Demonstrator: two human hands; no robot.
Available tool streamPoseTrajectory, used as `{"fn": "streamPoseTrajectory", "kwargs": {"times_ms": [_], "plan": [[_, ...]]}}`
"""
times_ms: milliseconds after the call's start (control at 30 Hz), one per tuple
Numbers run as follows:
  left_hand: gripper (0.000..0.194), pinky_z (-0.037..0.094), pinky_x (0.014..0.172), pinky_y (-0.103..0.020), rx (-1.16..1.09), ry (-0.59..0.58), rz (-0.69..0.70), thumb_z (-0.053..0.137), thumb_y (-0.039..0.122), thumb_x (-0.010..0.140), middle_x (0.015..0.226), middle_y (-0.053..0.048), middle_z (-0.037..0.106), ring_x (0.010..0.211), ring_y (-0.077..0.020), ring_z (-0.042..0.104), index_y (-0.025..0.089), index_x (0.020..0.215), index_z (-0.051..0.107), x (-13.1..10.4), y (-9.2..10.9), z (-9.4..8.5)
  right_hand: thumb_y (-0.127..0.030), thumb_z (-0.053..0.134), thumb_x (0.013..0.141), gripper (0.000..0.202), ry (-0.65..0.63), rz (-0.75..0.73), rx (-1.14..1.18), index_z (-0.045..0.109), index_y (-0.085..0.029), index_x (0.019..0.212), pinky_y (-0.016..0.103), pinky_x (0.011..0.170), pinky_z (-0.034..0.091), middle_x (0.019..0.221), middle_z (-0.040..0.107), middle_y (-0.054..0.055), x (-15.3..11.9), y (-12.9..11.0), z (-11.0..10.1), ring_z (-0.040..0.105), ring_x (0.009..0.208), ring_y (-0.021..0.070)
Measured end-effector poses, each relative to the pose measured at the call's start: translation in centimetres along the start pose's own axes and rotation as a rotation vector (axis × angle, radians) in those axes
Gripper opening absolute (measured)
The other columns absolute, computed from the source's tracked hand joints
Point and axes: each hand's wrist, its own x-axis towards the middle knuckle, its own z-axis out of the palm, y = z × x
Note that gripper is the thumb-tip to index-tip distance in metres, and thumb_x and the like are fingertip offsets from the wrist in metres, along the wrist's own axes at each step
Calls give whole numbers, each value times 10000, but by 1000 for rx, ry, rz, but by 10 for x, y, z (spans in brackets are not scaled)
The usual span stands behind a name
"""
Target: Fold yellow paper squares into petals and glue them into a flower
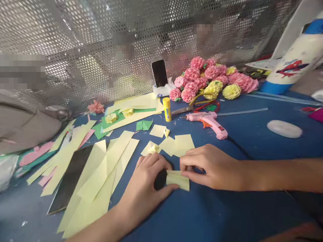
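A small pale-yellow paper (179, 182) sits low on the blue tabletop (191, 218), between the two hands and creased along its upper part. The left hand (150, 178) grips its left end, thumb along the near edge; the right hand (209, 168) has its fingers closed on the upper right corner — thumb and forefinger pinching. Just beyond the hands lie yellow squares (184, 142), and near them stands a yellow glue stick (167, 109). A pink glue gun (208, 123) rests farther right, its tip near the scissors (183, 109). Behind these, pink and yellow paper flowers (191, 86) are heaped beside a propped phone (159, 74). Long yellow strips (88, 198) spread out left of the left hand — several overlapping.
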Motion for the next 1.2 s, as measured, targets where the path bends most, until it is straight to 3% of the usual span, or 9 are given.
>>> {"fn": "streamPoseTrajectory", "kwargs": {"times_ms": [133, 300, 433, 667, 833, 933, 1100, 1200], "plan": [[139, 376, 797, -297, -60, 35, -46, 696, 122, 815, 834, 43, 611, 824, -155, 530, 226, 815, 603, -6, 6, -3, -270, 572, 909, 193, -40, 17, 97, 597, -181, 740, 214, 581, 328, 640, 546, -53, -2, -7, -3, 456, 570, 74], [106, 467, 705, -219, -218, 48, -67, 640, 165, 888, 817, 59, 615, 744, -106, 582, 244, 939, 589, -5, 10, 3, -231, 599, 870, 194, -53, -101, 119, 576, -174, 686, 216, 619, 344, 632, 571, -39, -6, -11, 2, 490, 605, 84], [213, 499, 734, -212, -268, 18, -30, 624, 157, 908, 826, 66, 622, 764, -102, 606, 276, 1079, 579, -3, 6, 12, -222, 585, 881, 255, -45, -158, 51, 504, -178, 643, 233, 623, 321, 618, 556, -30, -6, -8, 5, 497, 656, 112], [528, 456, 812, -253, -143, 2, 10, 704, 48, 802, 908, 61, 625, 881, -139, 569, 363, 1209, 585, -9, -4, 12, -250, 537, 937, 288, -82, -85, -61, 442, -182, 674, 248, 646, 308, 663, 530, -29, -2, -3, -4, 498, 690, 122], [339, 477, 761, -213, -216, 49, 52, 648, 110, 882, 827, 83, 613, 780, -102, 592, 337, 1127, 591, -8, 0, 9, -222, 567, 893, 234, -145, -57, -81, 458, -187, 689, 254, 645, 306, 674, 519, -33, -1, -5, -8, 502, 691, 126], [324, 481, 739, -185, -179, 76, 80, 613, 66, 882, 828, 85, 606, 764, -85, 598, 305, 1099, 587, -6, 1, 10, -218, 575, 899, 255, -145, -96, -90, 455, -186, 677, 260, 650, 310, 666, 518, -31, 0, -3, -6, 502, 700, 134], [239, 440, 766, -248, 55, 36, 139, 647, 30, 864, 842, 63, 636, 794, -119, 589, 247, 960, 616, -3, -2, 8, -242, 596, 945, 111, 20, -184, -168, 553, -193, 855, 265, 684, 359, 792, 583, -17, 1, 6, -1, 532, 744, 141], [139, 405, 822, -299, 113, 3, 234, 622, 91, 933, 878, 39, 660, 826, -141, 582, 229, 933, 627, -2, -4, 2, -252, 526, 1018, 100, 68, -370, -231, 589, -186, 977, 276, 746, 412, 913, 643, 15, 1, 13, -2, 571, 821, 153]]}}
